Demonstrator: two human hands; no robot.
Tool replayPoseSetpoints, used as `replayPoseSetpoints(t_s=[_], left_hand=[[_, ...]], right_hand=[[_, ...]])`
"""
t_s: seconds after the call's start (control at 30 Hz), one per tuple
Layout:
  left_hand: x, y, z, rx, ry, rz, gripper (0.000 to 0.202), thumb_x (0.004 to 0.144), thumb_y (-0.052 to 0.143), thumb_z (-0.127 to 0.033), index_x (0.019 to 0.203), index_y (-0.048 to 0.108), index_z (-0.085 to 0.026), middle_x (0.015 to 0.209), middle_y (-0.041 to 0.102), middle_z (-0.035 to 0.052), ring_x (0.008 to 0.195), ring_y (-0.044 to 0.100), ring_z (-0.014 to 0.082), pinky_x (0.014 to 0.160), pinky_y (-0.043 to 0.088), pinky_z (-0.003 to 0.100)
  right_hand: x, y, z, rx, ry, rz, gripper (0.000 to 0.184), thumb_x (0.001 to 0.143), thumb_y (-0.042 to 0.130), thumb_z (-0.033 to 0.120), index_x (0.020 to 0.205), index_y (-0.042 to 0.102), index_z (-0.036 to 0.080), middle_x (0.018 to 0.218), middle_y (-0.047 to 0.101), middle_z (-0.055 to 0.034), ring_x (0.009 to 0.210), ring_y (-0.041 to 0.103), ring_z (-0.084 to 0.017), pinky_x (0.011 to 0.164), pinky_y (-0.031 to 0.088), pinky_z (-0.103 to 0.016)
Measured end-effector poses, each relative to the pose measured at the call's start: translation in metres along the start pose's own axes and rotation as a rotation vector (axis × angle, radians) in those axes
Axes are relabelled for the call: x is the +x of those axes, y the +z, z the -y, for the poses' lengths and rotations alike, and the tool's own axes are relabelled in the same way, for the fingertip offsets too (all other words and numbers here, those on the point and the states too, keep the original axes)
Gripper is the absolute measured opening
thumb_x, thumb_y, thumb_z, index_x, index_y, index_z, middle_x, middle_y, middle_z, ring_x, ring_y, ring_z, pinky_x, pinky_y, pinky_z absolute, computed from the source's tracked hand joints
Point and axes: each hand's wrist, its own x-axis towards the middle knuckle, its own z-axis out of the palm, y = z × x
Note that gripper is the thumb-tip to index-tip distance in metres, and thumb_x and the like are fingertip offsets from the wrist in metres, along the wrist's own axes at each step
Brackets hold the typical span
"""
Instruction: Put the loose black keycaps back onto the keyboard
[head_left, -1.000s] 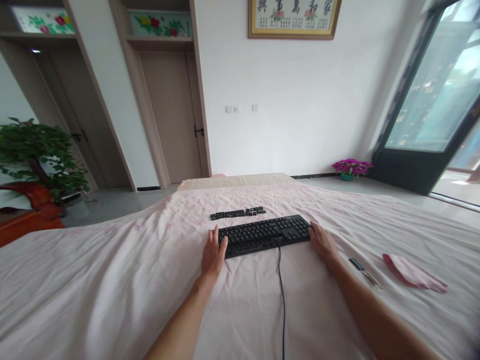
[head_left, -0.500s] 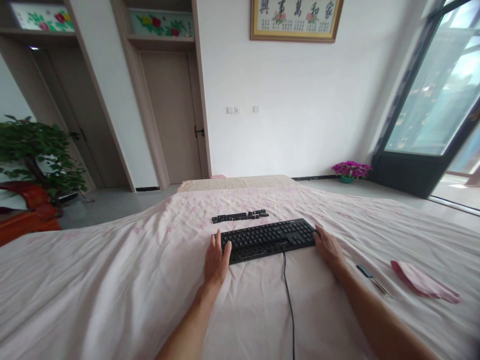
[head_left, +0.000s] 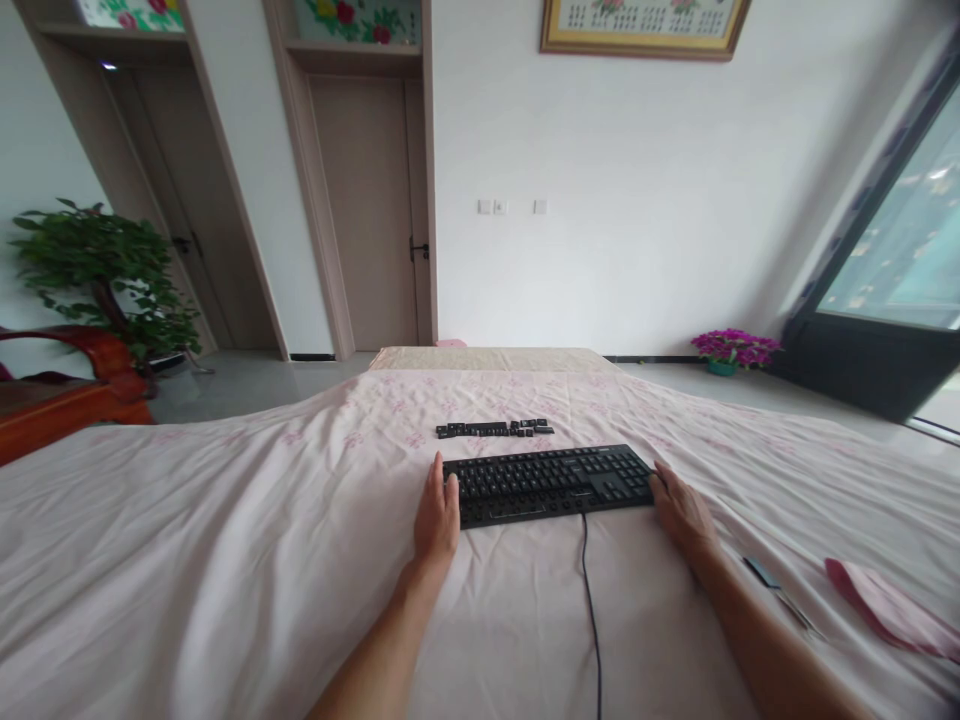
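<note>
A black keyboard (head_left: 551, 480) lies on the pale pink cloth, with its front row showing bare sockets where keycaps are off. My left hand (head_left: 437, 515) holds its left end, fingers along the side and thumb at the edge. At the right end, my right hand (head_left: 682, 510) grips the side, fingertips partly hidden. Just beyond the keyboard, loose black keycaps (head_left: 491, 429) lie in a short row. The keyboard's cable (head_left: 591, 600) runs from its near edge toward me.
Right of my right forearm lie a small dark-handled tool (head_left: 762, 572) with thin metal prongs and a folded pink cloth (head_left: 892, 605). The creased bedsheet-like cover (head_left: 247, 560) spreads widely. A wooden armrest (head_left: 82, 375), potted plant (head_left: 112, 280) and magenta flowers (head_left: 735, 347) stand farther off.
The keyboard has turned slightly and sits straighter, both hands still at its ends. My left thumb has shifted toward the keyboard's left edge. The camera view has swung a little left and down.
</note>
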Motion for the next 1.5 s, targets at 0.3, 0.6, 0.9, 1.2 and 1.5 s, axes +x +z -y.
replayPoseSetpoints(t_s=[0.3, 0.6, 0.9, 1.2, 1.5], left_hand=[[0.010, -0.021, 0.011, -0.140, -0.071, -0.015, 0.050, 0.093, 0.032, -0.033, 0.141, 0.034, -0.018, 0.133, 0.053, 0.0113, 0.123, 0.050, 0.0187, 0.106, 0.036, 0.034], [0.011, -0.021, 0.014, -0.144, -0.041, -0.060, 0.042, 0.091, 0.036, -0.024, 0.130, 0.050, -0.019, 0.128, 0.058, 0.0087, 0.118, 0.054, 0.0179, 0.105, 0.038, 0.034], [0.014, -0.021, 0.016, -0.290, -0.094, -0.092, 0.038, 0.090, 0.040, -0.027, 0.124, 0.055, -0.017, 0.124, 0.061, 0.0101, 0.111, 0.059, 0.0174, 0.102, 0.042, 0.033], [0.019, -0.022, 0.020, -0.326, -0.102, -0.091, 0.036, 0.086, 0.043, -0.025, 0.117, 0.059, -0.017, 0.119, 0.064, 0.0087, 0.107, 0.061, 0.0181, 0.098, 0.043, 0.032], [0.019, -0.022, 0.016, -0.251, -0.111, -0.100, 0.033, 0.084, 0.042, -0.025, 0.107, 0.066, -0.020, 0.110, 0.068, 0.0064, 0.102, 0.062, 0.0194, 0.092, 0.045, 0.032]], right_hand=[[-0.007, -0.006, 0.008, 0.006, -0.049, -0.019, 0.056, 0.089, 0.027, 0.041, 0.134, 0.045, 0.012, 0.129, 0.055, -0.0150, 0.119, 0.050, -0.027, 0.101, 0.035, -0.040], [-0.004, -0.013, 0.000, -0.007, -0.053, 0.043, 0.060, 0.088, 0.027, 0.044, 0.134, 0.045, 0.010, 0.128, 0.055, -0.0160, 0.117, 0.051, -0.029, 0.097, 0.039, -0.040], [0.000, -0.026, 0.168, 0.085, -0.596, -0.078, 0.030, 0.088, 0.046, 0.038, 0.103, 0.069, 0.027, 0.106, 0.067, -0.0037, 0.102, 0.053, -0.023, 0.091, 0.040, -0.035], [0.013, 0.053, 0.327, -0.017, -0.817, 0.195, 0.018, 0.084, 0.057, 0.030, 0.092, 0.073, 0.025, 0.104, 0.067, -0.0035, 0.101, 0.050, -0.020, 0.086, 0.035, -0.027], [0.023, 0.093, 0.364, -0.182, -0.900, 0.222, 0.015, 0.080, 0.061, 0.026, 0.087, 0.073, 0.023, 0.108, 0.063, -0.0076, 0.105, 0.045, -0.023, 0.085, 0.032, -0.031]])
